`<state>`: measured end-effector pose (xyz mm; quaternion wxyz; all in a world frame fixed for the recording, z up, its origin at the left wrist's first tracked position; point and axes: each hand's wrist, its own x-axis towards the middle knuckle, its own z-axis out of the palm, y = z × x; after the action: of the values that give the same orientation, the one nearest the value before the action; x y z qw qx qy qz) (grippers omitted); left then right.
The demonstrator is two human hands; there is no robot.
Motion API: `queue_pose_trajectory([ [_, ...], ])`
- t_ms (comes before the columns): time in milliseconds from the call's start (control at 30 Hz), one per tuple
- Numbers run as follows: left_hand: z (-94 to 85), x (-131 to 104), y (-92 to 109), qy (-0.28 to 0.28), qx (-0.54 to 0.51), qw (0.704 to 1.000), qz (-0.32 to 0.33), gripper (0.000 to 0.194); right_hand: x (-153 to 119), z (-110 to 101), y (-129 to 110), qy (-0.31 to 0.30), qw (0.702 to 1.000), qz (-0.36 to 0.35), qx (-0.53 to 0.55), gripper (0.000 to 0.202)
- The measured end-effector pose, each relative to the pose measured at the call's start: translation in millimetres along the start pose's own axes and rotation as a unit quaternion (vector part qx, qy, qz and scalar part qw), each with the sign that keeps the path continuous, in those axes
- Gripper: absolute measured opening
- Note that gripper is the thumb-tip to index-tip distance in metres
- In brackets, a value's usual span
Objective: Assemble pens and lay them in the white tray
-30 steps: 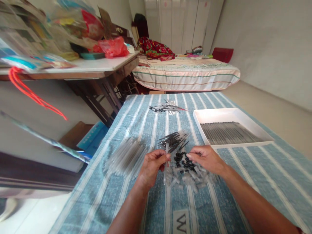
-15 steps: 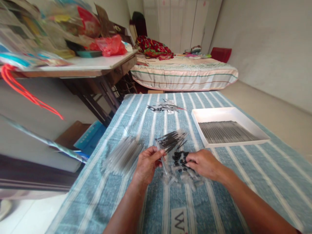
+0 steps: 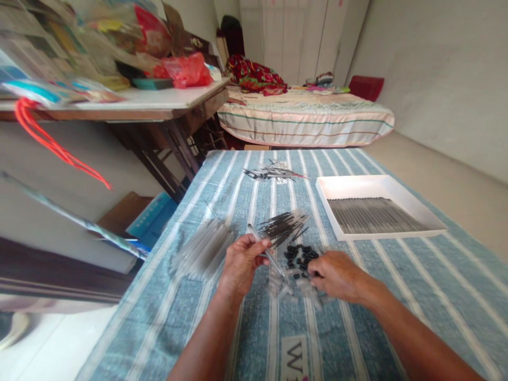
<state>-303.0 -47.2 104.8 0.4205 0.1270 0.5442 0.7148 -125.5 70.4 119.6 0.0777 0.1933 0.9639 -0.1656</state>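
Observation:
My left hand (image 3: 244,262) pinches a thin clear pen tube (image 3: 273,261) that slants down to the right. Fingers together, my right hand (image 3: 337,274) is at the edge of a pile of small black caps (image 3: 298,256); whatever its fingertips hold is hidden. Translucent caps (image 3: 309,291) lie just below that pile. Dark refills (image 3: 282,226) are bunched beyond my left hand. To its left is a heap of clear tubes (image 3: 205,248). A white tray (image 3: 337,230) on the right holds a row of pens (image 3: 371,216).
Loose thin black pieces (image 3: 272,173) lie near the far edge of the striped cloth (image 3: 222,196). Behind at left stands a side table (image 3: 146,100) with bags on it. A bed (image 3: 305,116) is beyond the far edge.
The view has shifted slightly. My left hand's tube now slants more to the side. My right hand has moved slightly toward me at the cap pile.

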Motion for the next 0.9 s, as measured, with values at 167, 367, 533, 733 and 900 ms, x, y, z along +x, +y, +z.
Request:
queue_pose_trajectory([
  [167,2.1,-2,1,-0.004,-0.007,1.000,0.009,0.021,-4,1,3,0.054,0.987,-0.026,0.152,0.010],
  [367,5.8,-5,-2,-0.028,-0.011,0.999,0.038,0.015,-5,13,-4,0.097,0.960,-0.024,0.262,0.006],
  [533,8.0,-7,-4,-0.030,-0.009,0.998,0.058,0.014,-2,20,-14,0.111,0.943,-0.049,0.309,0.007],
  [733,8.4,-8,-4,-0.034,0.008,0.996,0.084,0.013,-1,18,-23,0.123,0.920,-0.051,0.368,0.006],
  [900,10.9,-10,-3,-0.041,0.031,0.995,0.082,0.013,2,20,-26,0.166,0.919,-0.042,0.354,0.007],
])
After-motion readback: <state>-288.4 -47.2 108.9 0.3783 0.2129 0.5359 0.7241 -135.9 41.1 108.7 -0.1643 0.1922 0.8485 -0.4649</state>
